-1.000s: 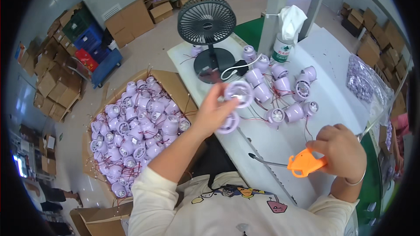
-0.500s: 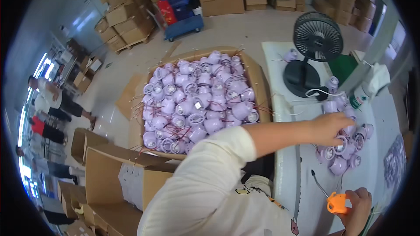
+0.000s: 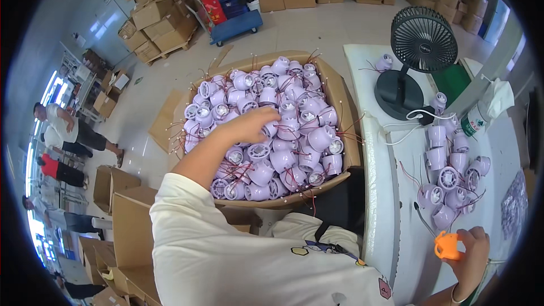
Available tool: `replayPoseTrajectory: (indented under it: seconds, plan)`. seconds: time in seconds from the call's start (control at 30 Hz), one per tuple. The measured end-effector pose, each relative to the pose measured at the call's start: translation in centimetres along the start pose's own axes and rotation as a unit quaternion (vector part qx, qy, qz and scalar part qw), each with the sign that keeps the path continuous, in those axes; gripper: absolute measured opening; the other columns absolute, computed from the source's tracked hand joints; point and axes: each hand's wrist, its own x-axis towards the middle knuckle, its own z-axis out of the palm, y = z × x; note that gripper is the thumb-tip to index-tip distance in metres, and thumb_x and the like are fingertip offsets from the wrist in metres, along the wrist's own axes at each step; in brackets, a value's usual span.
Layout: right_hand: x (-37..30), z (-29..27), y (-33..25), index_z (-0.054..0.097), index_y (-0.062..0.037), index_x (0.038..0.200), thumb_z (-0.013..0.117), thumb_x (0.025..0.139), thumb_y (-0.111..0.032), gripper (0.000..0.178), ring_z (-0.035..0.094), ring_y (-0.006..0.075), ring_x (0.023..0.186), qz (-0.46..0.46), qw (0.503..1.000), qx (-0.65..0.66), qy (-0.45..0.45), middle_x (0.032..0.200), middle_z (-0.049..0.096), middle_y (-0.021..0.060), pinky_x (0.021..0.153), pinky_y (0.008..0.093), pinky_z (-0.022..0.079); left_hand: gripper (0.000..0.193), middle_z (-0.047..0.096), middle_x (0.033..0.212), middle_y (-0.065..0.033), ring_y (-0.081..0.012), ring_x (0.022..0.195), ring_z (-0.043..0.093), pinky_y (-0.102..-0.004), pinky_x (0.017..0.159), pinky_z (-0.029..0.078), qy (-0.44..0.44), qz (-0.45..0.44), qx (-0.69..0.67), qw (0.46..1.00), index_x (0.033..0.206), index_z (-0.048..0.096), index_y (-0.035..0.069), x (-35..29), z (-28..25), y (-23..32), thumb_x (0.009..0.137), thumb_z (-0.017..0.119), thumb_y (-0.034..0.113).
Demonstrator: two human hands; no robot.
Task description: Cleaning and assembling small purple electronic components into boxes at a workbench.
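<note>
My left hand (image 3: 256, 126) reaches into a large carton, its fingers curled down over a lilac plastic housing (image 3: 270, 130) among the pile; the fingertips are partly hidden. The carton is heaped with similar rounded lilac housings (image 3: 281, 160) trailing thin red wires. At the lower right, my right hand (image 3: 475, 252) is closed round an orange tool (image 3: 447, 246) with a thin dark shaft. Just beyond that tool, several more lilac housings (image 3: 448, 178) lie in a loose cluster on the white table (image 3: 416, 249).
A black desk fan (image 3: 424, 39) with a white cable stands at the table's far end, near a tissue pack (image 3: 492, 107). Open cartons (image 3: 133, 221) stand at the left. Boxes on a pallet (image 3: 164, 28) and a blue trolley (image 3: 236, 27) are farther back. Several people are at the far left.
My left hand has moved left, from the cluster on the table into the carton. My right hand still holds the orange tool, now slightly higher and farther right in view.
</note>
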Motion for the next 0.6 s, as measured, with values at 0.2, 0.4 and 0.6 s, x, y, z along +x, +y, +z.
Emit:
replayPoseTrajectory:
  seconds: [0.2,0.4,0.6]
  plan:
    - [-0.3,0.3,-0.8,0.066,-0.0037,0.084,0.088,0.030,-0.010,0.059,0.052,0.0299,0.076,0.021,0.999,0.002,-0.040,0.083,0.058,0.0100,0.067,0.0395,0.041,0.064,0.051,0.105,-0.0200,-0.0367,0.097,0.056,-0.0436,0.086,0.047,0.021,-0.080,0.129,0.988,0.116,0.054,-0.001,-0.3,1.1,2.0,0.059,0.077,0.015]
    - [0.1,0.3,-1.5,0.067,-0.0035,0.084,0.088,0.031,-0.011,0.058,0.053,0.0291,0.078,0.035,0.999,-0.012,-0.031,0.079,0.058,0.0087,0.068,0.0391,0.041,0.067,0.047,0.106,-0.0194,-0.0365,0.093,0.057,-0.0436,0.078,0.049,0.117,-0.091,0.135,0.980,0.121,0.048,0.000,0.2,3.4,3.7,0.060,0.075,0.011]
    - [1.8,0.1,-2.7,0.065,-0.0040,0.079,0.088,0.037,-0.021,0.051,0.053,0.0259,0.075,-0.026,0.998,-0.024,-0.054,0.071,0.056,0.0073,0.069,0.0379,0.039,0.069,0.048,0.115,-0.0149,-0.0348,0.093,0.058,-0.0431,0.078,0.049,0.125,-0.037,0.122,0.984,0.123,0.048,0.005,0.5,3.7,1.1,0.063,0.078,0.019]
